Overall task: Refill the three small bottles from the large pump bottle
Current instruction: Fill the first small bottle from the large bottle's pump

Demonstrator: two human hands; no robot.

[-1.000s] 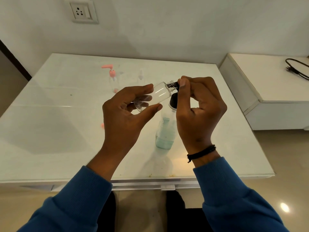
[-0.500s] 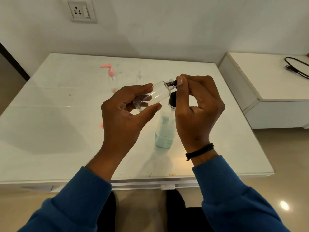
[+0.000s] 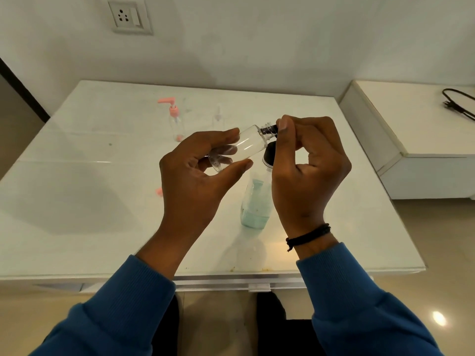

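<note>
The left hand [image 3: 195, 181] holds a small clear bottle [image 3: 243, 147] in the air above the worktop [image 3: 77, 201]. Its grip is wrapped round the bottle, which lies tilted with its neck up and to the right. The right hand [image 3: 308, 170] pinches the dark cap [image 3: 270, 129] at that neck with thumb and fingers.

Just under the hands stands a bigger bottle [image 3: 255, 201] with a black top and some blue-green liquid at the bottom. It stands upright near the front edge of the worktop.

Farther back stand a little bottle with a pink pump [image 3: 174, 119] and another clear little bottle [image 3: 218, 118], well apart from the hands. The left side of the worktop has lots of open room.
</note>
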